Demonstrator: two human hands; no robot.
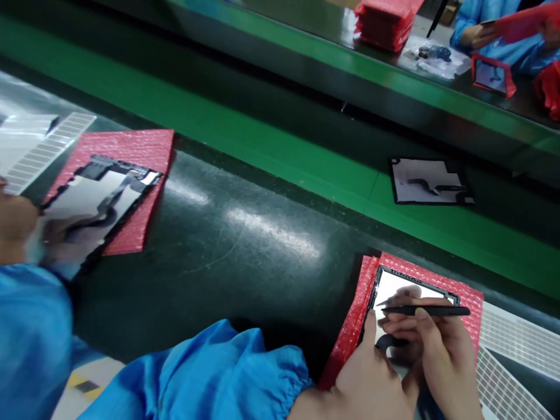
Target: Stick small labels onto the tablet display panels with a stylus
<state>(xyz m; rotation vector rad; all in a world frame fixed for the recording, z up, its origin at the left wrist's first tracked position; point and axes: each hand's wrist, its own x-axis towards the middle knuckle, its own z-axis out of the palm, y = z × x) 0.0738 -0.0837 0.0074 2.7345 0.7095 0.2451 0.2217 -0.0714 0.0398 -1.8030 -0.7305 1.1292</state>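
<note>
A tablet-like screen panel (391,284) with a black frame and a pale inner face lies on red bubble-wrap (468,303) at the lower right. My left hand (371,370) rests against its left edge, one finger stretched out and the thumb apart; its other fingers are partly hidden. In my right hand (441,344) is a pair of black tweezers (437,311), pinched between thumb and fingers. The tips point left, over the panel's surface. Both hands cover the panel's lower part, where a dark round shape partly shows.
At left, a co-worker's hand (17,227) is by another panel (126,201) on red wrap (157,146). A third panel (420,172) lies on the green belt (350,186). Gridded sheets (520,338) lie right. Across the belt, another person handles red sleeves near a red stack (385,26).
</note>
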